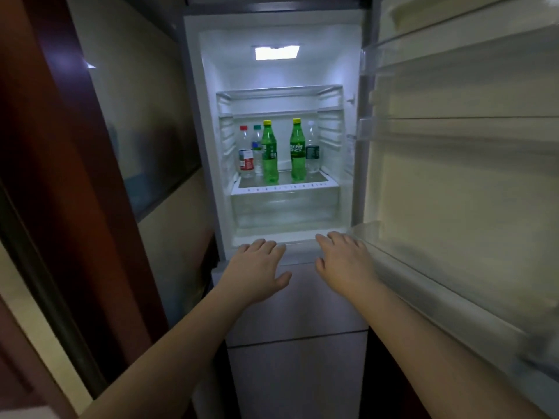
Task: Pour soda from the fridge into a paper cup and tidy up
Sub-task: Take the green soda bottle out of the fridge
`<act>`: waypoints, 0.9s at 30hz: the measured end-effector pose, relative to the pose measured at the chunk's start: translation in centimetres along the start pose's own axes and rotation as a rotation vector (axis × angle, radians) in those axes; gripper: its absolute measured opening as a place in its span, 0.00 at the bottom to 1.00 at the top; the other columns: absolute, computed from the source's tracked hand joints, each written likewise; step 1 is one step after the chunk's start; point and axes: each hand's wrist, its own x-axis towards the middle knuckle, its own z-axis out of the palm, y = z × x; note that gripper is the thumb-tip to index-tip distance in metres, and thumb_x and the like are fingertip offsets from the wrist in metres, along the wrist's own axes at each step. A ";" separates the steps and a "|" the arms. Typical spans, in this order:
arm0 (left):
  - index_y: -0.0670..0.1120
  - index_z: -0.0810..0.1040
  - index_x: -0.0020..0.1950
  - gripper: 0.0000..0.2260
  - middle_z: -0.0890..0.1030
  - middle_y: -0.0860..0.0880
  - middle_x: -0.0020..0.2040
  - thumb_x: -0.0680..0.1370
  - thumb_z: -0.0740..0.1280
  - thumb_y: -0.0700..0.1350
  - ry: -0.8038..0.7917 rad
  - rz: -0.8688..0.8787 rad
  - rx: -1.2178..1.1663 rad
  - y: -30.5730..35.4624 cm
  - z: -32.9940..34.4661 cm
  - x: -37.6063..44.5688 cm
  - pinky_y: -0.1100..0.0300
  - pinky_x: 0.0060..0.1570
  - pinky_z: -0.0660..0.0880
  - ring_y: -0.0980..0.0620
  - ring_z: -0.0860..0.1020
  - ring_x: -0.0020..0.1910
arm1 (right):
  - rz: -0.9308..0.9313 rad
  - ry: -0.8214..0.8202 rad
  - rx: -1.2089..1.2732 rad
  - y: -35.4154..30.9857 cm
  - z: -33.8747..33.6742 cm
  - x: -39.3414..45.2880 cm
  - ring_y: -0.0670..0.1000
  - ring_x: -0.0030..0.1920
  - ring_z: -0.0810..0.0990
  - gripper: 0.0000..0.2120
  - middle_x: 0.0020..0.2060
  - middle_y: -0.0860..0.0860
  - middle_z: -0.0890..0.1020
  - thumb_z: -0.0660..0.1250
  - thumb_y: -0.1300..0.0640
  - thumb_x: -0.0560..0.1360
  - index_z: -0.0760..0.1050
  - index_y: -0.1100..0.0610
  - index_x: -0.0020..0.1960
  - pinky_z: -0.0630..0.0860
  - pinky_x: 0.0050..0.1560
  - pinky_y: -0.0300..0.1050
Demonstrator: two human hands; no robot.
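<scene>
The fridge [273, 31] stands with its upper door [459, 176] swung wide to the right, the interior light [276, 52] lit at the top. On the glass shelf [284, 184] above the clear drawer [286, 208] stand five bottles upright: two green soda bottles with yellow caps, the left one [269, 152] a little nearer the front and the right one [297, 150] with a gap between them; a clear bottle with a red cap and red label [246, 152] at the far left, a clear bottle with a teal cap [257, 148] just behind it, and a clear bottle with a dark label [312, 151] just beside the right soda bottle. Both hands reach forward below the open compartment, palms down, fingers straight and spread, holding nothing. The left hand [257, 267] and the right hand [344, 263] lie apart from each other, fingertips at the lower edge of the opening; whether they touch it cannot be told. The closed lower door [298, 306] shows beneath the forearms.
</scene>
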 end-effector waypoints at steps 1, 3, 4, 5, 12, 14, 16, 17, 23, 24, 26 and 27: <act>0.49 0.57 0.78 0.29 0.63 0.49 0.76 0.80 0.54 0.61 0.011 0.004 0.002 -0.6 0.3 0.5 0.51 0.71 0.59 0.48 0.60 0.74 | 0.004 0.005 -0.008 -0.2 0.2 0.7 0.54 0.65 0.68 0.24 0.66 0.52 0.71 0.56 0.48 0.78 0.62 0.51 0.73 0.64 0.63 0.50; 0.49 0.58 0.77 0.29 0.64 0.49 0.75 0.80 0.54 0.61 0.027 -0.001 0.003 -1.5 0.7 1.6 0.51 0.71 0.60 0.48 0.61 0.74 | 0.017 0.001 -0.019 -0.5 0.5 2.0 0.54 0.65 0.69 0.23 0.65 0.51 0.72 0.57 0.48 0.77 0.64 0.51 0.72 0.64 0.63 0.50; 0.49 0.58 0.77 0.29 0.64 0.49 0.75 0.80 0.54 0.61 0.032 -0.009 0.000 -1.9 0.9 2.2 0.51 0.71 0.60 0.48 0.61 0.74 | 0.022 -0.005 -0.022 -0.5 0.6 2.6 0.54 0.64 0.70 0.23 0.65 0.51 0.72 0.57 0.48 0.77 0.64 0.51 0.71 0.64 0.63 0.50; 0.49 0.58 0.77 0.29 0.65 0.49 0.75 0.80 0.55 0.61 0.041 -0.015 -0.007 -2.3 1.2 2.9 0.51 0.70 0.61 0.48 0.61 0.74 | 0.021 -0.009 -0.025 -0.5 0.9 3.2 0.54 0.64 0.70 0.23 0.64 0.51 0.73 0.57 0.49 0.77 0.64 0.51 0.71 0.64 0.62 0.50; 0.49 0.59 0.76 0.28 0.66 0.50 0.74 0.80 0.55 0.61 0.077 -0.031 -0.021 -3.5 3.6 9.3 0.52 0.69 0.62 0.49 0.63 0.72 | 0.034 -0.014 -0.055 1.6 2.7 9.4 0.54 0.63 0.70 0.22 0.63 0.51 0.74 0.56 0.47 0.78 0.65 0.51 0.70 0.65 0.59 0.48; 0.49 0.59 0.77 0.28 0.66 0.49 0.74 0.80 0.55 0.61 0.060 -0.038 -0.025 -3.5 4.0 11.5 0.51 0.68 0.62 0.48 0.63 0.73 | 0.035 -0.023 -0.048 2.4 3.0 11.5 0.54 0.63 0.71 0.21 0.62 0.52 0.74 0.57 0.47 0.77 0.66 0.52 0.69 0.66 0.58 0.48; 0.49 0.59 0.77 0.28 0.66 0.48 0.74 0.80 0.54 0.61 0.061 -0.052 -0.004 -3.6 4.3 13.7 0.50 0.68 0.63 0.48 0.63 0.73 | 0.019 -0.019 -0.050 3.3 3.6 13.4 0.54 0.63 0.70 0.21 0.62 0.53 0.74 0.57 0.47 0.77 0.67 0.53 0.68 0.66 0.58 0.49; 0.49 0.59 0.76 0.28 0.66 0.48 0.73 0.80 0.54 0.61 0.061 -0.055 0.005 -3.6 4.3 14.7 0.50 0.67 0.63 0.48 0.64 0.72 | 0.009 -0.023 -0.046 3.6 3.9 14.4 0.54 0.63 0.71 0.21 0.62 0.53 0.74 0.56 0.47 0.77 0.67 0.53 0.68 0.66 0.58 0.49; 0.50 0.59 0.77 0.28 0.67 0.48 0.73 0.80 0.54 0.61 0.062 -0.066 0.022 -3.2 4.8 20.0 0.51 0.67 0.62 0.49 0.65 0.71 | -0.013 -0.058 0.000 6.2 5.0 18.7 0.55 0.62 0.71 0.21 0.61 0.54 0.74 0.54 0.48 0.78 0.66 0.54 0.69 0.67 0.59 0.51; 0.50 0.59 0.77 0.28 0.66 0.48 0.74 0.80 0.54 0.61 0.058 -0.073 0.024 -3.2 5.0 20.7 0.51 0.67 0.63 0.49 0.64 0.72 | -0.019 -0.064 0.002 6.5 5.1 19.4 0.55 0.61 0.71 0.21 0.61 0.54 0.74 0.54 0.49 0.79 0.66 0.55 0.69 0.67 0.58 0.51; 0.50 0.59 0.77 0.27 0.66 0.48 0.74 0.80 0.54 0.61 0.061 -0.091 0.026 -3.3 5.1 22.0 0.51 0.66 0.63 0.49 0.64 0.72 | -0.025 -0.069 0.008 7.1 5.2 20.6 0.55 0.62 0.70 0.21 0.62 0.55 0.74 0.54 0.50 0.78 0.65 0.55 0.69 0.66 0.59 0.51; 0.50 0.59 0.77 0.27 0.66 0.48 0.74 0.80 0.54 0.61 0.064 -0.098 0.023 -3.3 5.2 22.6 0.52 0.66 0.63 0.50 0.64 0.72 | -0.026 -0.071 0.012 7.3 5.2 21.2 0.55 0.62 0.70 0.21 0.62 0.55 0.74 0.54 0.51 0.78 0.65 0.55 0.70 0.66 0.59 0.51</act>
